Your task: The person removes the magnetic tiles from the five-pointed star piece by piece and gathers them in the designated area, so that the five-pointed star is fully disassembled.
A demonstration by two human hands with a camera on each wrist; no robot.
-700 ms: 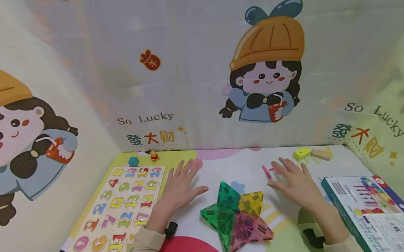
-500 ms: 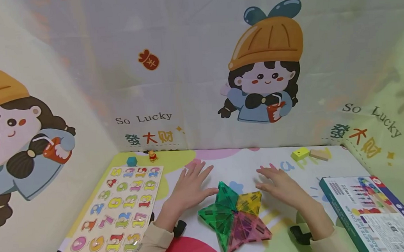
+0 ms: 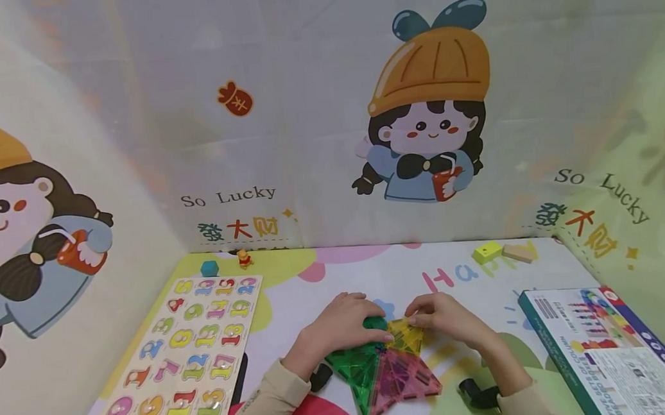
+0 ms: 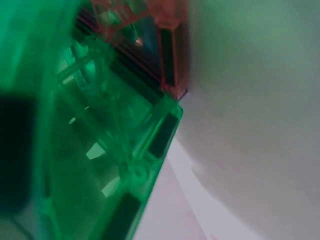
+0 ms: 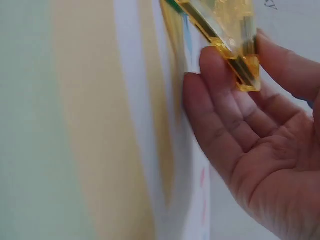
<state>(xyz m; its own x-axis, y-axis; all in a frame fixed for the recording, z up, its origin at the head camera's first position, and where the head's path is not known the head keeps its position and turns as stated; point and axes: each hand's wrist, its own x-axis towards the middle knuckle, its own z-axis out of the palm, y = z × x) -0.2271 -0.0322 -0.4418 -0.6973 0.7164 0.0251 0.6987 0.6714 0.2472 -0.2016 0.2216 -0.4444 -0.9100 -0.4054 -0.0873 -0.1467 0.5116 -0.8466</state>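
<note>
A star of translucent magnetic tiles, in green, pink and yellow, lies on the printed tabletop. My left hand grips the upper green point, its thumb on the near side; much of that point is hidden beneath it. At the yellow point, my right hand pinches the tip. The right wrist view has the yellow tile between thumb and fingers. Close up in the left wrist view are green tiles beside a reddish one.
A wooden number board lies to the left, with a blue-green block and a small bear figure behind it. On the right is a flat box. Yellow and wooden blocks sit at the back right.
Both hands have come inward and down from beside the star onto it. The left now grips the upper green point, and the right pinches the yellow one.
</note>
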